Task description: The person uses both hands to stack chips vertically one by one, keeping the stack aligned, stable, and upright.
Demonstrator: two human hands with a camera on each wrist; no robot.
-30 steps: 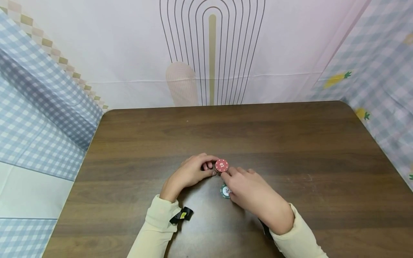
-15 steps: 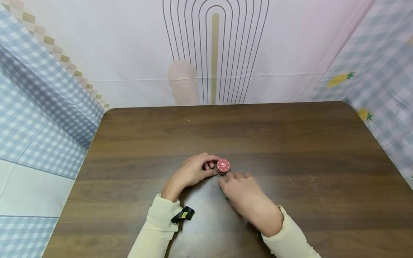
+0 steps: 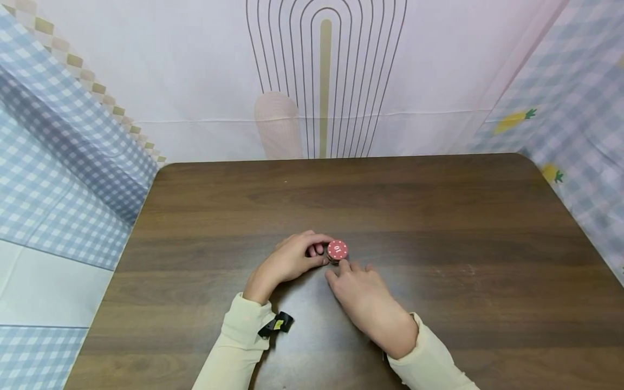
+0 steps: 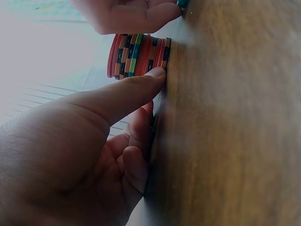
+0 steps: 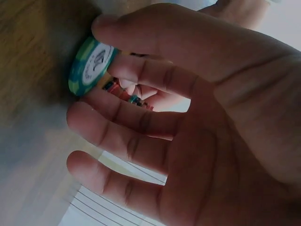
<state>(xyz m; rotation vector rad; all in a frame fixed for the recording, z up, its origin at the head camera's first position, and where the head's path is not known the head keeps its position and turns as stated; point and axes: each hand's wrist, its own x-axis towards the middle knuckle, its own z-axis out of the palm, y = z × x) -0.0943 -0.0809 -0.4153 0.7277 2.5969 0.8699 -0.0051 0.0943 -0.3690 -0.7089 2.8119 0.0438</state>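
Observation:
A stack of poker chips (image 3: pixel 337 250) stands upright on the table, topped by a red chip marked 10. Red, black-and-orange and green edges show along the stack (image 4: pixel 136 54) in the left wrist view. My left hand (image 3: pixel 290 259) holds the stack's side with thumb and forefinger near its base; the other fingers curl beneath the palm. Just in front of the stack, my right hand (image 3: pixel 366 300) pinches a green poker chip (image 5: pixel 91 66) by its edge between thumb and forefinger. That chip is tilted up close to the tabletop, and the hand hides it in the head view.
The brown wooden table (image 3: pixel 234 200) extends around both hands. Behind it hangs a white patterned cloth (image 3: pixel 195 81), with checked cloths (image 3: pixel 63 162) at the sides. A black strap device (image 3: pixel 276 325) sits at the left wrist.
My right hand has drawn back from the stack and shifted left over the green chip, now picking at its edge. My left hand stays at the stack.

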